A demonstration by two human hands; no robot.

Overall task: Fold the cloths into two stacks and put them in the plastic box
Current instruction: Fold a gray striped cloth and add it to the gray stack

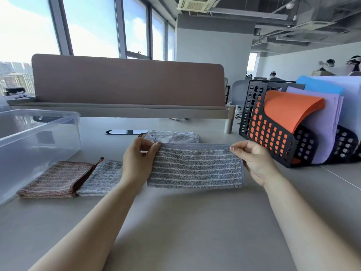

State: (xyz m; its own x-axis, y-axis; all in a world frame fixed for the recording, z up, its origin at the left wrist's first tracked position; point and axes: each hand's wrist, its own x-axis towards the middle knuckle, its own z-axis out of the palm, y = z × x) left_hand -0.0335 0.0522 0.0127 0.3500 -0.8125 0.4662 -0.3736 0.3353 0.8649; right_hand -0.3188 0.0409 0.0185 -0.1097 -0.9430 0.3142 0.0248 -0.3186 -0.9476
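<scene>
On the pale table (185, 222) a clear plastic box (39, 137) was set at the left and a black perforated rack (252, 114) at the right. Between them a folded brown cloth (56, 179) was laid against a pale grey cloth (103, 177), with a grey striped cloth (195, 169) beside it and a crumpled grey cloth (175, 136) behind.

Two bare forearms and two bare hands are shown from the wearer's own head. The left forearm (84, 222) and right forearm (304, 222) are seen bare along all of their visible length, from the lower edge to the wrists. The left hand (136, 165) and right hand (256, 165) are likewise bare. Short-trimmed fingernails (158, 143) can be made out.
</scene>
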